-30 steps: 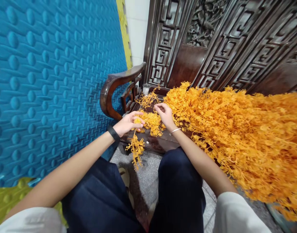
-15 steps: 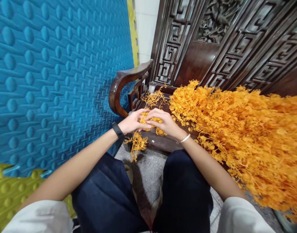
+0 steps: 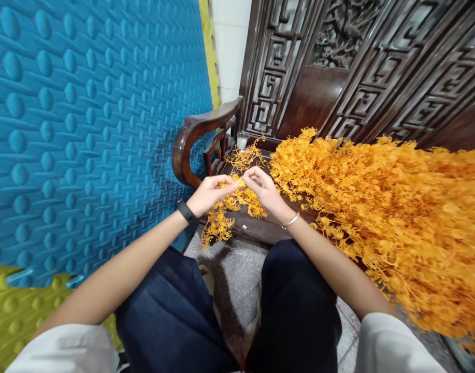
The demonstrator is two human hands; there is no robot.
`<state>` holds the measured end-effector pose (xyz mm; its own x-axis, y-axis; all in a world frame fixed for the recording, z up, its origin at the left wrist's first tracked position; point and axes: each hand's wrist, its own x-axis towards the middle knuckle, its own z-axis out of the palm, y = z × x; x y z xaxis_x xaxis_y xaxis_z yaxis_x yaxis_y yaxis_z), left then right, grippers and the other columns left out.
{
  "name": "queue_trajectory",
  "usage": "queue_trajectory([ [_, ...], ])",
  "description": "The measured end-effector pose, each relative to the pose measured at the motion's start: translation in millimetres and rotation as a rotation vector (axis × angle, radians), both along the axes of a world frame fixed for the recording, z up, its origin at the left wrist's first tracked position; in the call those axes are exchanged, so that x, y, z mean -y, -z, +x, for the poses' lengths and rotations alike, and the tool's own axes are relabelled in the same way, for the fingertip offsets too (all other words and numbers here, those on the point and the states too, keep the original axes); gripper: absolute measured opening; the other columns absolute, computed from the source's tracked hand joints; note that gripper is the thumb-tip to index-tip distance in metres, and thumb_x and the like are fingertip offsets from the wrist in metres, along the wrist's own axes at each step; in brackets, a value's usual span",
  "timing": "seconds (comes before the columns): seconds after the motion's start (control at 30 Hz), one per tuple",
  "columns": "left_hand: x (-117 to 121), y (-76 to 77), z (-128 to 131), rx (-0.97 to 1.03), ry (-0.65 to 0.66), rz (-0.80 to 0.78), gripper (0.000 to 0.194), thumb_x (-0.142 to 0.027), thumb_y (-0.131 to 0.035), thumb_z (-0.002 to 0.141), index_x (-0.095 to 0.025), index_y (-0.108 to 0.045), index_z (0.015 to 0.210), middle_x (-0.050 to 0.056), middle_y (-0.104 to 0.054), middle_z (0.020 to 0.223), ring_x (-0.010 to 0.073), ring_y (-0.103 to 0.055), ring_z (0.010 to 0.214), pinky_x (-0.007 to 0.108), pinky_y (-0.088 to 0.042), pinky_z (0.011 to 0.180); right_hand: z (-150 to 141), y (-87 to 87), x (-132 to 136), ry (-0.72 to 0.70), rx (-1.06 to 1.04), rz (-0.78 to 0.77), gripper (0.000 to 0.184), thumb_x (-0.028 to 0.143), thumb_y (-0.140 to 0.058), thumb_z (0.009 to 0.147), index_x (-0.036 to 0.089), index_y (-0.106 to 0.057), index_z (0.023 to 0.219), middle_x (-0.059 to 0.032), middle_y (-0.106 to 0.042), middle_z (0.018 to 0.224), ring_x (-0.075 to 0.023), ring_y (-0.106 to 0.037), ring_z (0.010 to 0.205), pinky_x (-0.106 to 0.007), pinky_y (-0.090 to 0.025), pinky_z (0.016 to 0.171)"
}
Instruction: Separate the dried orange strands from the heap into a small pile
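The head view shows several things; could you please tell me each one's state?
Dark carved wooden bench: upright, partly covered.
Left hand: closed on a small yellow piece.
Right hand: fingertips bent at that piece, grip unclear.
Orange branching plastic-looking sprig: hanging over the bench's front edge.
Bushy orange plastic-looking pile: heaped on the bench.
Small translucent cup: upright, contents unclear.
Black wristband: worn, left wrist.
Silvery bracelet: worn, right wrist.

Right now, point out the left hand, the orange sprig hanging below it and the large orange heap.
Left hand [image 3: 208, 197]: head view, middle of the hand.
Orange sprig [image 3: 218, 227]: head view, its hanging cluster.
Large orange heap [image 3: 396, 207]: head view, middle of its visible surface.
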<state>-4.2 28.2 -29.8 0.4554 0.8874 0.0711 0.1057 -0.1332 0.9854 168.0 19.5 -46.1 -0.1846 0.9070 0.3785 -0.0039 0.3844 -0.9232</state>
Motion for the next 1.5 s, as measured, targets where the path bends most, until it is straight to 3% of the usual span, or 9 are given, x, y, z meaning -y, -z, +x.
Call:
queue_trajectory([
  [0.2, -1, 0.8, -1, 0.018, -0.026, 0.036, 0.025, -0.037, -0.062, 0.074, -0.013, -0.06, 0.074, -0.002, -0.054, 0.061, 0.0029, -0.032, 0.042, 0.02, -0.021, 0.042, 1, -1.8, 1, 0.001, -0.095, -0.093, 0.02, 0.038, -0.065, 0.077, 0.02, -0.055, 0.08, 0.0015, -0.052, 0.078, -0.0097, -0.052, 0.071, -0.026, -0.049, 0.068],
  [0.33, 0, 2.5, 0, -0.02, -0.074, 0.156, 0.025, -0.038, -0.059, 0.077, -0.013, -0.059, 0.074, -0.003, -0.051, 0.059, 0.0045, -0.033, 0.044, 0.021, -0.026, 0.044, 1, -5.6, 3, -0.036, -0.111, -0.165, 0.019, 0.038, -0.064, 0.076, 0.02, -0.059, 0.083, 0.0006, -0.057, 0.08, -0.0098, -0.054, 0.072, -0.027, -0.048, 0.07],
  [0.47, 1, 2.8, 1, -0.026, -0.095, 0.227, 0.025, -0.039, -0.057, 0.079, -0.014, -0.059, 0.077, -0.003, -0.052, 0.06, 0.0059, -0.036, 0.048, 0.021, -0.032, 0.049, 3, -7.4, 4, -0.053, -0.063, -0.21, 0.023, 0.027, -0.076, 0.064, 0.019, -0.06, 0.078, 0.0009, -0.06, 0.08, -0.0103, -0.057, 0.076, -0.03, -0.048, 0.081],
  [0.7, 1, 0.6, 4, -0.1, 0.038, 0.22, 0.023, -0.038, -0.061, 0.076, -0.014, -0.06, 0.076, -0.003, -0.053, 0.063, 0.0081, -0.043, 0.057, 0.022, -0.036, 0.056, 9, -7.5, 2, -0.042, -0.085, -0.196, 0.027, 0.03, -0.075, 0.064, 0.019, -0.053, 0.074, 0.0016, -0.06, 0.079, -0.0108, -0.057, 0.076, -0.031, -0.048, 0.08],
  [0.9, 3, -1.1, 6, -0.199, 0.063, 0.204, 0.027, -0.036, -0.057, 0.077, -0.013, -0.06, 0.063, -0.002, -0.05, 0.056, 0.0089, -0.042, 0.055, 0.023, -0.033, 0.055, 15, -7.5, 3, -0.034, 0.056, -0.001, 0.019, 0.028, -0.068, 0.074, 0.02, -0.052, 0.079, 0.002, -0.054, 0.079, -0.0099, -0.053, 0.074, -0.028, -0.044, 0.074],
  [1.13, 19, -3.3, 14, -0.215, -0.122, 0.277, 0.03, -0.035, -0.052, 0.078, -0.014, -0.058, 0.057, -0.004, -0.042, 0.05, 0.0086, -0.036, 0.052, 0.024, -0.027, 0.053, 20, -7.3, 4, 0.088, 0.294, 0.256, 0.009, 0.025, -0.058, 0.082, 0.02, -0.051, 0.082, 0.0006, -0.054, 0.079, -0.0122, -0.052, 0.076, -0.029, -0.042, 0.073],
  [1.4, 15, -0.4, 14, -0.246, -0.11, 0.351, 0.043, -0.039, -0.051, 0.079, -0.017, -0.029, 0.048, -0.005, -0.024, 0.05, 0.0078, -0.025, 0.051, 0.025, -0.02, 0.051, 16, -12.0, 10, 0.112, 0.421, 0.316, 0.006, 0.026, -0.051, 0.086, 0.022, -0.048, 0.085, -0.0011, -0.054, 0.082, -0.0141, -0.052, 0.078, -0.03, -0.042, 0.074],
  [1.5, 15, 0.9, 13, -0.279, -0.113, 0.383, 0.043, -0.039, -0.049, 0.079, -0.018, -0.027, 0.049, -0.005, -0.022, 0.05, 0.008, -0.023, 0.051, 0.025, -0.019, 0.052, 15, -10.3, 9, 0.13, 0.508, 0.392, 0.002, 0.022, -0.047, 0.086, 0.021, -0.048, 0.085, -0.0025, -0.053, 0.082, -0.015, -0.051, 0.078, -0.031, -0.042, 0.073],
])
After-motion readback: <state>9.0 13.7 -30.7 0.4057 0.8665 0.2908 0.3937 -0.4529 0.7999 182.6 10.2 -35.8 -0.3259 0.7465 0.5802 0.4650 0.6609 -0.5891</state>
